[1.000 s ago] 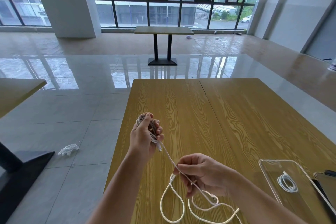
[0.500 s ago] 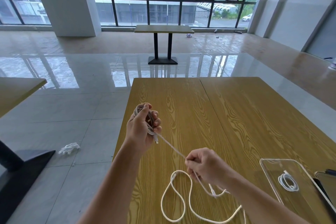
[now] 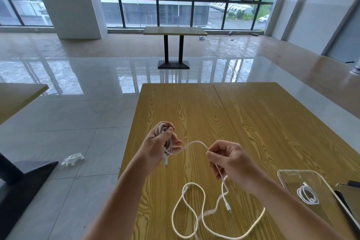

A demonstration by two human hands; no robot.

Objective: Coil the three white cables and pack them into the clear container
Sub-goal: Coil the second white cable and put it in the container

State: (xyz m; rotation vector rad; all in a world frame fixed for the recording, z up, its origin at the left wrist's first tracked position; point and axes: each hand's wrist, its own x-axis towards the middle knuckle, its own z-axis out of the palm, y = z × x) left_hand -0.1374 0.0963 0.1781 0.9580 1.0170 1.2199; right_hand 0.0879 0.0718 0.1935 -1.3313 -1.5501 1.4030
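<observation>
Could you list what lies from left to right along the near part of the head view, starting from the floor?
Black table base → white scrap on the floor → left hand gripping the coil → right hand pinching the cable → clear container holding a coiled cable.

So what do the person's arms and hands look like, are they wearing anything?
Nothing is worn that shows. The left hand and right hand are bare, with no gloves, rings or watch in view. Both forearms are bare too, no sleeves reaching them. Fingernails look short and plain.
</observation>
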